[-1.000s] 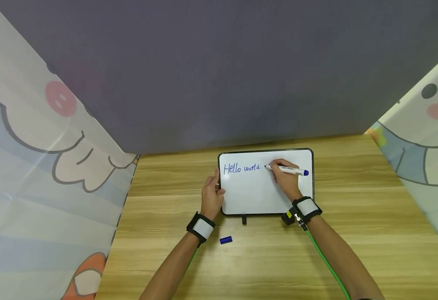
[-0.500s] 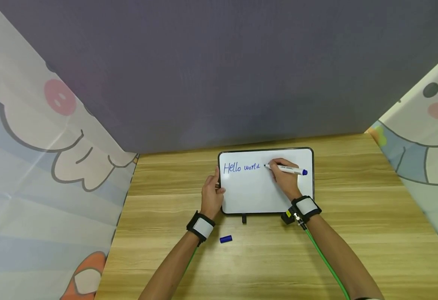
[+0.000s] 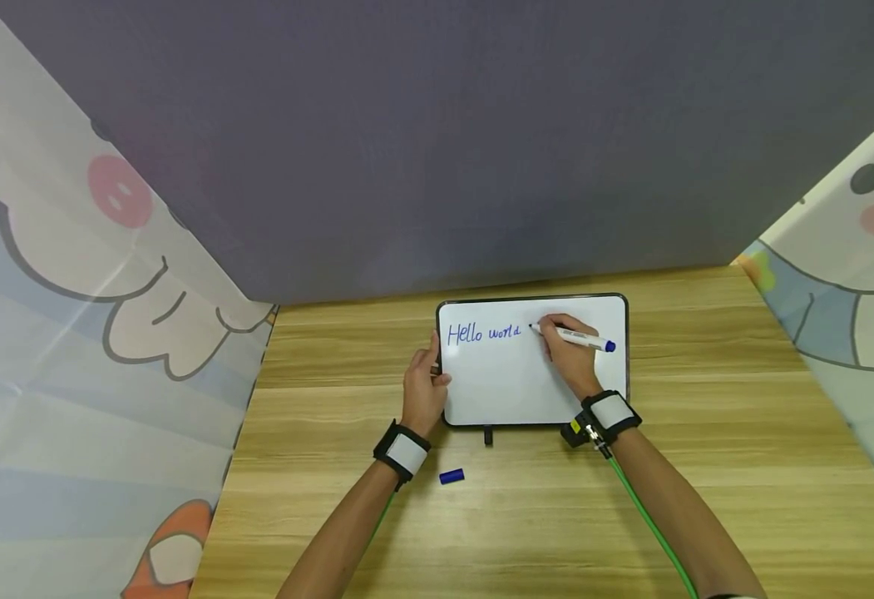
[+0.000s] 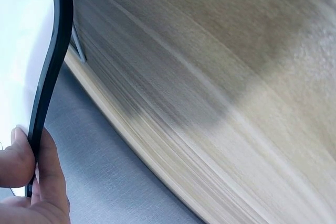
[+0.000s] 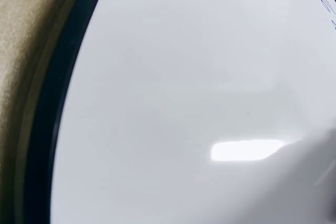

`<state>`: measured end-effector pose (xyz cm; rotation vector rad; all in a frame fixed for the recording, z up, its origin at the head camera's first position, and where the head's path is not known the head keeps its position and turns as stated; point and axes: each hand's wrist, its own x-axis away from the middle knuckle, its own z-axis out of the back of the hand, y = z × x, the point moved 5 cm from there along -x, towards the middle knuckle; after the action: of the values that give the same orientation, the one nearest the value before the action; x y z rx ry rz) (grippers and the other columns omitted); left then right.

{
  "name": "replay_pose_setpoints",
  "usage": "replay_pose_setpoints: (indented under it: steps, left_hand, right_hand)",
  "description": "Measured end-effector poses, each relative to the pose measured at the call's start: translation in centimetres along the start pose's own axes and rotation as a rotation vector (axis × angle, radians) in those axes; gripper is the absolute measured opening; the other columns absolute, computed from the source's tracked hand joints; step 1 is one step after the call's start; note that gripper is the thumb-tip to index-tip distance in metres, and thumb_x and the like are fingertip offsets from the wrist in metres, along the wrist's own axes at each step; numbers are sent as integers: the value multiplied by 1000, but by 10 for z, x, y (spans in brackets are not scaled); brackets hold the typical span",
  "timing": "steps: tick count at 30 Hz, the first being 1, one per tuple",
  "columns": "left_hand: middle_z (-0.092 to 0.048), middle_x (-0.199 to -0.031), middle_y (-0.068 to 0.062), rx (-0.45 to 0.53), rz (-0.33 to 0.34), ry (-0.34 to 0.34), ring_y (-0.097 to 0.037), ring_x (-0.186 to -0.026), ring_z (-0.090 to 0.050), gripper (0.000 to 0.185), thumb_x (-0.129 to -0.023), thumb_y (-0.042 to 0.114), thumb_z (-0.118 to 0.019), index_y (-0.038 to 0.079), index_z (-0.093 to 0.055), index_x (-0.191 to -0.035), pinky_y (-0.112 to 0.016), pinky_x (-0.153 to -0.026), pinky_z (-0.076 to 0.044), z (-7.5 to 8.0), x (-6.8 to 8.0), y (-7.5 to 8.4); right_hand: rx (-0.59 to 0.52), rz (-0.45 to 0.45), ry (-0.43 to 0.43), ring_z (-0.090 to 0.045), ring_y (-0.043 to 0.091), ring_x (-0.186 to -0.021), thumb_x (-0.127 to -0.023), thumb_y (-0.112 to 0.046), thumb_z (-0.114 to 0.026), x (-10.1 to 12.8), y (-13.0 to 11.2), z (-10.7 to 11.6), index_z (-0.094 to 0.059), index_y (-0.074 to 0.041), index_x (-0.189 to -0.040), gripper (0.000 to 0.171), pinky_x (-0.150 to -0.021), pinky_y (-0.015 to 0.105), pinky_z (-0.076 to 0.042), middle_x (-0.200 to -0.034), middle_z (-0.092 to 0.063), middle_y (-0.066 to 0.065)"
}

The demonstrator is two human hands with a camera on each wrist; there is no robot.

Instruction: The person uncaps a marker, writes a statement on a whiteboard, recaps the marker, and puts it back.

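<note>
A small whiteboard (image 3: pixel 507 387) with a black frame lies on the wooden table (image 3: pixel 706 466); "Hello world" is written on it in blue. My right hand (image 3: pixel 567 353) grips a white marker (image 3: pixel 582 339) with a blue end, its tip just right of the last letter. My left hand (image 3: pixel 423 391) holds the board's left edge, thumb on the white face; the left wrist view shows thumb and finger (image 4: pixel 50 174) pinching the frame (image 4: pixel 50 77). The right wrist view shows only the board's white surface (image 5: pixel 184 103) and dark frame.
A blue marker cap (image 3: pixel 451 477) lies on the table near my left wrist. A small black tab (image 3: pixel 487 436) sticks out below the board's front edge. A grey wall (image 3: pixel 437 141) stands behind the table, patterned curtains (image 3: pixel 70 333) at both sides.
The marker tip has barely shifted beside the last letter. The left hand has kept its hold on the board's edge.
</note>
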<state>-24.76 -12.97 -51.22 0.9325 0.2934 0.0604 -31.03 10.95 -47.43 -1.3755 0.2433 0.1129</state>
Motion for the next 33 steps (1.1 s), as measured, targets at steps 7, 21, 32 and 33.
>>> replay_pose_setpoints:
  steps: [7, 21, 32, 33]
  left_hand:
    - [-60, -104, -14, -5, -12, 11, -19, -75, -63, 75, -75, -19, -57, 9, -37, -141, -20, -63, -52, 0, 0, -1]
    - [-60, -102, -15, 2, -23, 19, -20, -74, -62, 74, -75, -20, -57, 8, -38, -140, -19, -63, -52, 0, 1, 1]
    - [-59, -103, -15, 8, -17, 11, -20, -75, -62, 74, -75, -20, -58, 8, -37, -141, -19, -62, -52, 1, 2, 2]
    - [-59, -103, -15, 6, -17, 10, -20, -75, -62, 74, -75, -20, -58, 8, -37, -141, -19, -62, -52, 1, 2, 2]
  right_hand:
    - [-11, 8, 15, -46, 10, -43, -88, -9, -57, -1, -1, -2, -68, 2, -87, 16, -39, 19, -39, -58, -53, 15]
    - [-2, 25, -16, -43, 3, -40, -85, -3, -56, 1, 2, -2, -67, 5, -83, 14, -39, 19, -35, -57, -52, 24]
    - [65, -28, -15, -47, 8, -43, -85, -5, -58, 2, 0, -1, -68, 3, -84, 13, -40, 20, -38, -64, -58, 23]
    - [68, -29, -15, -47, 8, -43, -85, -5, -58, 2, 0, -1, -68, 3, -83, 13, -40, 20, -38, -65, -59, 23]
